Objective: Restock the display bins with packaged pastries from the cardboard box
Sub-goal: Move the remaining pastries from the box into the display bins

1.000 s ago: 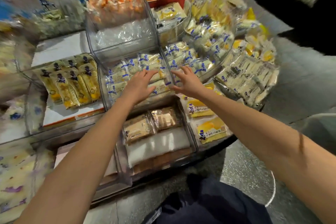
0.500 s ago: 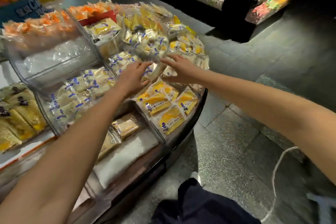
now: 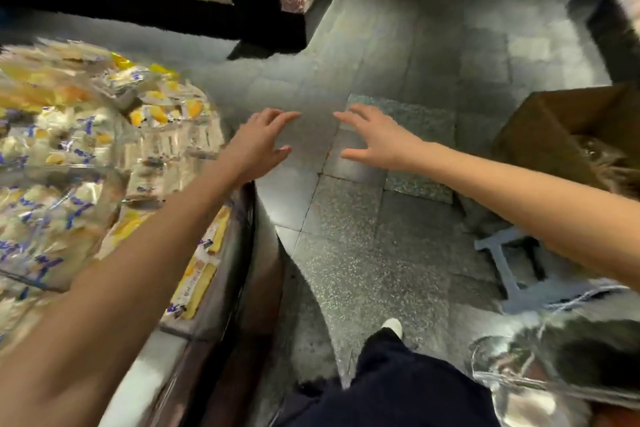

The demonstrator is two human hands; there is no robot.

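Nearest, left: clear plastic display bins on a curved, dark-edged surface, heaped with white-and-blue and yellow wrapped pastry packets. They look largely stocked, though blur hides how full each compartment is. Middle: bare left hand and bare right hand, both empty with fingers spread, hover side by side over the grey speckled floor tiles, just off the bins' edge. Farther, right: open brown cardboard box, well apart from the bins and with its contents blurred; another load probably remains to be fetched from it.
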